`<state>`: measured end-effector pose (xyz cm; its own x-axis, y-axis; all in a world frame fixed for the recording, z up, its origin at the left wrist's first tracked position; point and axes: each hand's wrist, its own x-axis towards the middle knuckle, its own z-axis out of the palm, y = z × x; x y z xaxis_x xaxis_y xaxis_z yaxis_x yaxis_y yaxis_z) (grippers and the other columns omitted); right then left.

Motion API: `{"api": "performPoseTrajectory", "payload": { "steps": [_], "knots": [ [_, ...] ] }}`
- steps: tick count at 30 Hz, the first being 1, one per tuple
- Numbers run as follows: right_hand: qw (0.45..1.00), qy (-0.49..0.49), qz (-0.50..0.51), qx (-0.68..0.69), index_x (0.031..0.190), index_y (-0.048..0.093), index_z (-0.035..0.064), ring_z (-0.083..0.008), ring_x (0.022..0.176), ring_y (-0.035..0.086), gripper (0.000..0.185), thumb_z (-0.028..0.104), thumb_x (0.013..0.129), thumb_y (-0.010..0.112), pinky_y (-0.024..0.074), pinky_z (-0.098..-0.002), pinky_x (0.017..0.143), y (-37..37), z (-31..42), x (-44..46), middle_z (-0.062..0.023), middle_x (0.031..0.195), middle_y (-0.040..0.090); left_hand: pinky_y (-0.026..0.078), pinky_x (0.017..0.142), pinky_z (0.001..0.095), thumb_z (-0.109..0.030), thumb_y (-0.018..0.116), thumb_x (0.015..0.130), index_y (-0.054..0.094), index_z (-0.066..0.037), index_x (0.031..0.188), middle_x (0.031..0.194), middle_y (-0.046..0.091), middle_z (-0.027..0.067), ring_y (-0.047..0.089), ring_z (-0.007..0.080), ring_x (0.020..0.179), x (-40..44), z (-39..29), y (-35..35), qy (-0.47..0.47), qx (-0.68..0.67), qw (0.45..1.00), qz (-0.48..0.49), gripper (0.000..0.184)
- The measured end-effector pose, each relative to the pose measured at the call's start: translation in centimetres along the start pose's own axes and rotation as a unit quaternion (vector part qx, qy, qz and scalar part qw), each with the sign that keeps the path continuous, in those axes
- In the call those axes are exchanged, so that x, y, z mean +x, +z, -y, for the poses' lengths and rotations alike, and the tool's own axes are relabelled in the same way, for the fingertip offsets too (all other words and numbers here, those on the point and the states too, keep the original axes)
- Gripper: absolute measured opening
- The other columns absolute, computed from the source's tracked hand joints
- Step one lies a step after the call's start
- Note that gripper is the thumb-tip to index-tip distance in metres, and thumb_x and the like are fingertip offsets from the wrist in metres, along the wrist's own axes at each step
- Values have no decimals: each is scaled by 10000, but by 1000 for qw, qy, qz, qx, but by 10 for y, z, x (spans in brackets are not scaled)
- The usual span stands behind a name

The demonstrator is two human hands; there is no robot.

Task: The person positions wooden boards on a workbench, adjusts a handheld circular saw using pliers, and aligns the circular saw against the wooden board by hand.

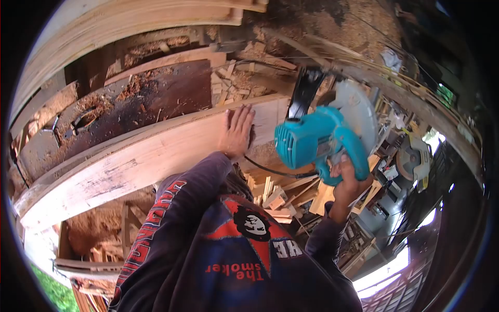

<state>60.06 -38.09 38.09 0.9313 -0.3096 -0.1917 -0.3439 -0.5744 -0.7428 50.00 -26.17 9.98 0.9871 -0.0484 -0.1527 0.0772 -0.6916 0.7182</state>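
A long, pale wooden plank [150, 153] stretches from the far left to the saw. My left hand [237, 130] lies flat on its right part, fingers stretched out. To the right of that hand is a teal miter saw [306, 140] with a round grey blade guard [356, 112]. My right hand [351, 179] is wrapped round the saw's handle, near the lower right of the motor. The plank's right end lies by the saw; the cutting point is hidden behind the motor.
A dark metal table [166, 96] with a slot and sawdust lies beyond the plank. Stacked boards [135, 26] fill the upper left. Wood offcuts [273, 195] are heaped below the saw. A black cable [275, 170] runs to it. Another saw [410, 158] stands at right.
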Motion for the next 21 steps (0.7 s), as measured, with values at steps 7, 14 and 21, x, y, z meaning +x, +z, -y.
{"api": "performPoseTrajectory", "payload": {
  "steps": [7, 14, 21],
  "knots": [
    [981, 173, 0, -84, 951, 736, 13, -131, 619, 619, 199, 148, 806, 713, 492, -298, 580, -88, -118, -90, -53, 737, 678, 114, 1207, 564, -242, 523, 932, 349, -42, 1494, 1589, 303, 165, 245, 327, 1484, 3, -11, -2, 26, 1, 999, -36, 621],
    [992, 118, -30, -36, 1238, 648, 69, -169, 859, 679, 482, 182, 782, 754, 552, -338, 781, -152, -334, -188, -67, 1074, 721, 90, 1229, 595, -166, 712, 749, 130, -125, 1604, 1658, 141, 155, 107, 425, 1521, 114, -52, 3, 369, 326, 853, 175, 1035],
    [917, 317, -146, 194, 1123, 675, 28, -142, 710, 645, 337, 159, 823, 756, 514, -302, 633, -160, -475, -326, -71, 914, 720, 447, 1039, 468, -321, 905, 592, 462, 72, 1324, 1390, 465, 207, 466, 346, 1306, 153, -116, 16, 452, 476, 628, 417, 942]
  ]
}}
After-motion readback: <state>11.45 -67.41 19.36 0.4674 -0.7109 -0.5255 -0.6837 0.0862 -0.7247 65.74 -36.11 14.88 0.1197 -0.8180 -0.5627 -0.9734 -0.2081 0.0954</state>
